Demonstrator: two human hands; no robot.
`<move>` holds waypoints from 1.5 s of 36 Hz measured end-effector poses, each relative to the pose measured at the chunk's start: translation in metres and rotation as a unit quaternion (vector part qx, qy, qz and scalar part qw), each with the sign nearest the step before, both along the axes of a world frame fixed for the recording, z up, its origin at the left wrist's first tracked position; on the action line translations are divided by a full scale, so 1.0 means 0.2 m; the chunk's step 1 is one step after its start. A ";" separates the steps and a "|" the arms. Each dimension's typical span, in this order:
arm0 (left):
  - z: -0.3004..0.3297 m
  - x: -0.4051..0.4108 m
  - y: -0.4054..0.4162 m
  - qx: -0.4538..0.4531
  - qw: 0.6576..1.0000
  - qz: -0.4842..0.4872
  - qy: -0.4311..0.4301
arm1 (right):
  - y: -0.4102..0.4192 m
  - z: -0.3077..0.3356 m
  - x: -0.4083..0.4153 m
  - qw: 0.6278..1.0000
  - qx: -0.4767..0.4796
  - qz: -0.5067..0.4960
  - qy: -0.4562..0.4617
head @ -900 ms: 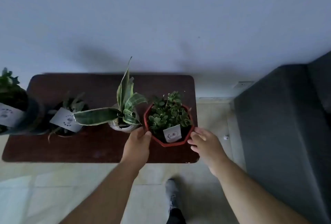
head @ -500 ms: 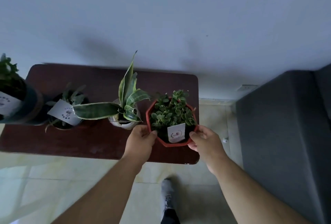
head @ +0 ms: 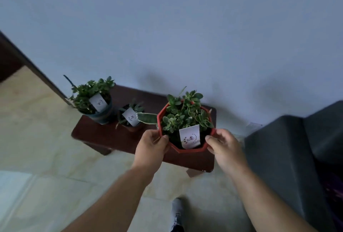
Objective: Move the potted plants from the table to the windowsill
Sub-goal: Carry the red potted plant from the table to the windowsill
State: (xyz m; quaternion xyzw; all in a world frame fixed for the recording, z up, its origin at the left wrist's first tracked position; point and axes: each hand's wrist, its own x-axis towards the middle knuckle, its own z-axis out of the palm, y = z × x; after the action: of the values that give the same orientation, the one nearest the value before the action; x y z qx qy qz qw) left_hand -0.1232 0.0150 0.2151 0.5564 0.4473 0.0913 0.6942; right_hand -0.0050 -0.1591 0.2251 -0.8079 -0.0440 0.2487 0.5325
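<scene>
Two bare forearms without sleeves, no rings or watch, one grey shoe (head: 176, 211) below.

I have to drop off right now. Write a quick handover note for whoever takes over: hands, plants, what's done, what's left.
Left hand and right hand both grip the rim of the red pot, which looks lifted clear of the table.
On the table: the blue pot, a small dark pot, and a striped-leaf plant, its pot hidden behind the red one.
Windowsill not in view.
Done: the first pot is picked up.
Left: carry it to the windowsill, then move the other three.
</scene>
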 end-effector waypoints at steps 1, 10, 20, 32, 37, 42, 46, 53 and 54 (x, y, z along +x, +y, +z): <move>0.08 -0.11 0.05 0.009 1.000 0.012 -0.007 | 0.07 0.07 -0.10 1.000 0.015 0.005 -0.003; 0.47 -1.08 0.44 0.075 0.988 0.129 -0.042 | 0.61 0.35 -0.93 0.992 0.091 0.089 0.003; 0.67 -2.30 0.71 0.070 0.932 0.329 -0.136 | 1.30 0.57 -1.93 0.945 0.091 0.315 -0.020; 0.61 -3.24 0.91 0.096 0.834 0.524 -0.142 | 1.93 0.53 -2.82 0.862 0.077 0.501 0.010; 0.58 -3.52 1.10 0.104 0.805 0.571 -0.127 | 2.25 0.46 -3.13 0.830 0.080 0.550 0.047; 0.58 -3.71 1.36 0.114 0.785 0.600 -0.107 | 2.58 0.41 -3.35 0.809 0.087 0.576 0.081; 0.59 -3.84 1.60 0.113 0.774 0.615 -0.101 | 2.85 0.40 -3.50 0.797 0.076 0.593 0.091; 0.57 -4.09 1.89 0.109 0.740 0.656 -0.100 | 3.21 0.42 -3.78 0.777 0.060 0.620 0.088; 0.55 -4.19 1.96 0.112 0.734 0.662 -0.105 | 3.31 0.41 -3.89 0.773 0.060 0.625 0.090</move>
State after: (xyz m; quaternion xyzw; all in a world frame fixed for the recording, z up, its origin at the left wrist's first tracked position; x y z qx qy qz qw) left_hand -0.9607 0.4068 0.3246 0.1806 0.6132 0.6349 0.4339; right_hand -0.7834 0.5026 0.3075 -0.5424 -0.5063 0.5952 0.3087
